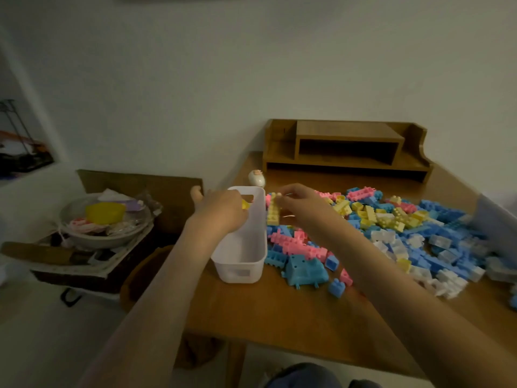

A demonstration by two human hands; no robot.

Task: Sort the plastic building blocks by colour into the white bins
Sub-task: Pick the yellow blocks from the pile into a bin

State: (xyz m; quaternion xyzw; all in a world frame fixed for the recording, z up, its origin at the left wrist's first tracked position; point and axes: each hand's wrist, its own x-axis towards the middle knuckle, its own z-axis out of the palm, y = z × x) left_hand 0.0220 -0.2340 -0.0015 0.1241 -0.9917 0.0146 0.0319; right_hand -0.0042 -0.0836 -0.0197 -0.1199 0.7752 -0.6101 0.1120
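Pastel plastic, hard and hollow-looking, makes up everything to be sorted. In the head view a heap of blocks [391, 228] in blue, pink, yellow and white lies spread over the right half of the wooden table [279, 317], and its left fringe touches the white bin [237, 271] that stands at the table's left edge. The left hand [221, 211] is over the bin's far end, its fingers curled down and mostly hidden behind the back of the hand. A small yellow block [245, 205] shows at the fingertips and seems gripped there, just above the bin's opening. The right hand [302, 203] pinches the top end of a long yellow block [273, 212] between thumb and fingertips, so the piece hangs upright just beside the bin's right wall, over the fringe of the heap. What shows of the bin's inside looks bare, so I judge the sorting barely begun. These pieces should be very light and stiff, not fragile, with smooth side walls that can slip. The studs on top give a surer hold, and a pinch across the two long sides near the middle would stop a long piece from swinging. Joined pieces may part if lifted by one end. The bin looks light too and might slide if knocked.
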